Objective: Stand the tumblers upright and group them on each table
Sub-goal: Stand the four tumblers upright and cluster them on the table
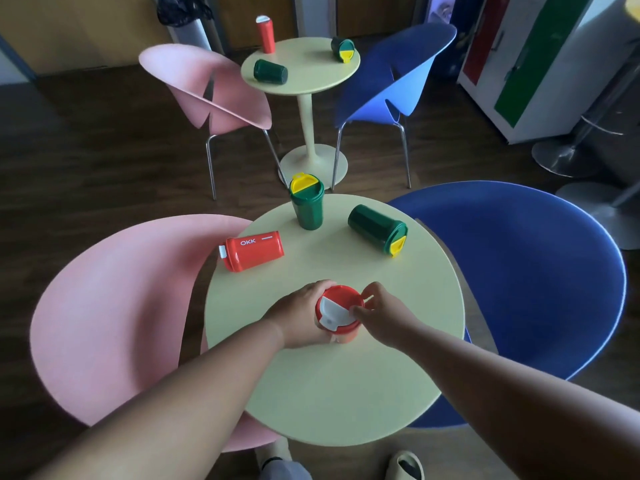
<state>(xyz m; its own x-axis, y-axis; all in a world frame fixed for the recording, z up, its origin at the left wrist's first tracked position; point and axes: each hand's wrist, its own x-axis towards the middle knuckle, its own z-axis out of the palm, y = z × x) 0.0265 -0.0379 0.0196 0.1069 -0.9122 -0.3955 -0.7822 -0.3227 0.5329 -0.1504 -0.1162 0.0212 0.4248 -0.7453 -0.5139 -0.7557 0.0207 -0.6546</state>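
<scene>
Near table (pixel 346 393), six o'clock edge: left hand (pixel 299 315) wraps the upright red tumbler (pixel 341 308), right hand (pixel 381 315) pinches its lid — steady it before sliding toward the others.

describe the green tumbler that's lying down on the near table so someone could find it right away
Start at the near round table, between the pink and blue chairs. On its far right side lies the tipped green tumbler, yellow flip lid pointing toward the person. The other green tumbler there stands upright, and the tipped red tumbler lies on the left.
</scene>
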